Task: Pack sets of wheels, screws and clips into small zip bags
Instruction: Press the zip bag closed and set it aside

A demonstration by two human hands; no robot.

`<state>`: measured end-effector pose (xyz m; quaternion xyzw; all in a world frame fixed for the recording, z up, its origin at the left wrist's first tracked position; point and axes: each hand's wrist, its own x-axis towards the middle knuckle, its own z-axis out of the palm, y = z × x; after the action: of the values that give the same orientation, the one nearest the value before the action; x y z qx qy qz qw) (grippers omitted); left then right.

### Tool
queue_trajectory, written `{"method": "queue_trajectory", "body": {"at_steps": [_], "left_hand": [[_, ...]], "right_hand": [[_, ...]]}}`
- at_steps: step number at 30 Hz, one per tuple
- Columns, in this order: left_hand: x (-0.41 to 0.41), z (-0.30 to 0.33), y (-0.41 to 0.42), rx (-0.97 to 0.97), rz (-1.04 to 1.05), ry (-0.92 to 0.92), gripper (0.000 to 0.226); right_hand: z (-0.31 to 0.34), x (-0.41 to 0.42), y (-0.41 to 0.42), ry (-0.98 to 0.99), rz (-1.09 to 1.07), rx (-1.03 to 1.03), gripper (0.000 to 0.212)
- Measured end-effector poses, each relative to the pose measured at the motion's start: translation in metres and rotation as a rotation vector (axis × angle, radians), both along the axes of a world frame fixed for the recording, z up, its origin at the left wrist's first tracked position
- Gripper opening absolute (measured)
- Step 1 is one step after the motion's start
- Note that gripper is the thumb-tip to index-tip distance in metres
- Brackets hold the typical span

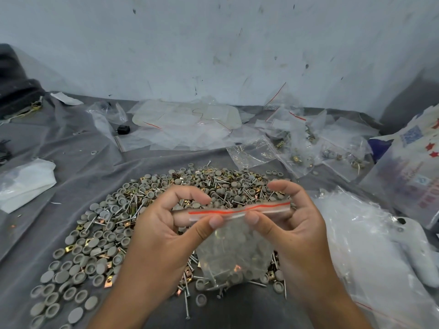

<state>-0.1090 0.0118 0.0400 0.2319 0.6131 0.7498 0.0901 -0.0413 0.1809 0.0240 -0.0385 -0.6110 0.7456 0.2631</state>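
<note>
A small clear zip bag (234, 252) with a red line along its top hangs between my hands above the pile. Grey parts and screws show through its lower half. My left hand (171, 224) pinches the left end of the zip strip between thumb and fingers. At the right part of the strip, my right hand (287, 219) pinches it the same way. Under the bag a wide heap of grey wheels (92, 252), silver screws (187, 298) and brass clips (84, 242) is spread over the grey cloth.
Packed zip bags (299, 153) lie at the back right, and empty bags (187, 122) by the wall. A large clear plastic bag (370, 252) sits at the right with a printed bag (418, 167) behind it. White plastic (23, 184) lies at the left.
</note>
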Motion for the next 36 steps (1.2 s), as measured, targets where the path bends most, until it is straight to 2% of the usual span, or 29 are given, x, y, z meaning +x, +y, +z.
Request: {"method": "queue_trajectory", "body": {"at_steps": [3,6,8,12,17,20,24,27,30,34,36], "left_hand": [[0.001,-0.001,0.000,0.016,-0.001,-0.005,0.031],[0.000,-0.002,0.003,0.029,-0.001,-0.040,0.026],[0.000,-0.003,0.004,0.046,-0.040,-0.041,0.030],[0.002,-0.002,0.004,0.060,-0.058,-0.004,0.027],[0.001,-0.007,0.009,0.079,0.007,0.060,0.019],[0.001,-0.009,0.012,0.087,0.082,0.079,0.016],[0.000,-0.011,0.009,0.025,0.029,0.078,0.019],[0.001,-0.014,0.007,0.007,0.005,0.074,0.022],[-0.003,-0.014,0.005,0.015,0.009,0.052,0.028],[-0.015,-0.015,0.003,0.068,0.154,0.004,0.061],[-0.018,-0.015,0.003,0.100,0.196,-0.015,0.048]], "right_hand": [[0.000,0.002,0.005,-0.025,0.030,0.021,0.044],[0.000,0.003,0.007,-0.036,0.076,0.071,0.045],[-0.001,0.001,0.009,-0.041,0.092,0.061,0.041],[-0.002,-0.001,0.016,-0.059,0.108,0.004,0.050],[0.002,0.000,0.015,-0.020,0.180,-0.041,0.032],[0.002,0.000,0.014,-0.011,0.143,-0.023,0.033],[0.003,0.001,0.017,-0.051,0.090,0.012,0.022],[0.003,0.006,0.021,-0.086,0.009,0.173,0.010],[0.010,0.010,0.023,-0.143,-0.107,0.353,0.015],[0.039,-0.005,0.040,-0.147,-0.159,0.308,0.026],[0.057,-0.034,0.061,-0.125,-0.222,0.281,0.023]]}}
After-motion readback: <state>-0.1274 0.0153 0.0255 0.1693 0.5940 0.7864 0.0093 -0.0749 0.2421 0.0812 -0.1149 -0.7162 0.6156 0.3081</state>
